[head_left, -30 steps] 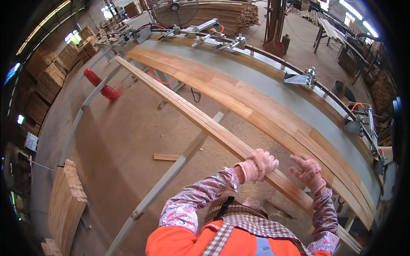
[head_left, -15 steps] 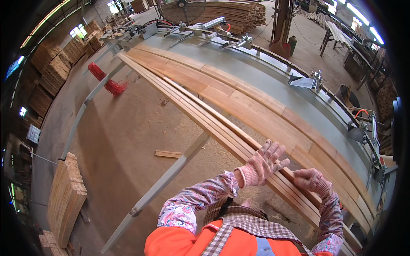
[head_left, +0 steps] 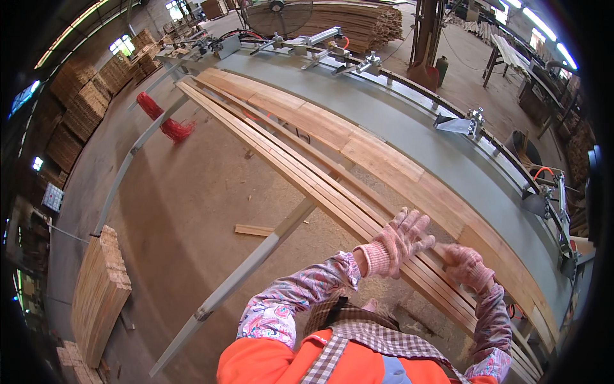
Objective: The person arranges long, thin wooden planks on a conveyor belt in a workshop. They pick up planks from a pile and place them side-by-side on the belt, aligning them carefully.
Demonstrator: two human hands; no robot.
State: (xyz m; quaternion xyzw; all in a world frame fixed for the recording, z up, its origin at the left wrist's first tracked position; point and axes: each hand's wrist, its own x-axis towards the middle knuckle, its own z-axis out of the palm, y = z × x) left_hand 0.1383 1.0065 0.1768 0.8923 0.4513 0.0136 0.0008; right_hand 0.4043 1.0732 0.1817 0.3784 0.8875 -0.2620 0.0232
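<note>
A pink knitted glove covers my left hand [head_left: 398, 242]. Its fingers are stretched out across a row of long narrow wood strips [head_left: 332, 200]. To its right, my gloved right hand [head_left: 468, 266] is closed around a long wooden board [head_left: 366, 192] lying along the far side of that row. The board looks narrow, as if turned on edge; its near end is hidden by my right hand and arm. Beyond a gap, joined wooden boards [head_left: 384, 157] lie flat along the grey machine table [head_left: 345, 105].
Clamps [head_left: 368, 64] and a toothed rail line the table's far side. Grey metal bars [head_left: 256, 269] support the strips. Red strings [head_left: 167, 121] hang from a bar at left. A stack of wood strips [head_left: 99, 294] stands lower left, and a loose piece [head_left: 254, 230] lies on the floor.
The board in my right hand has come away from the flat boards toward the strips, opening a gap. My right hand shifted slightly; my left hand stays in nearly the same place.
</note>
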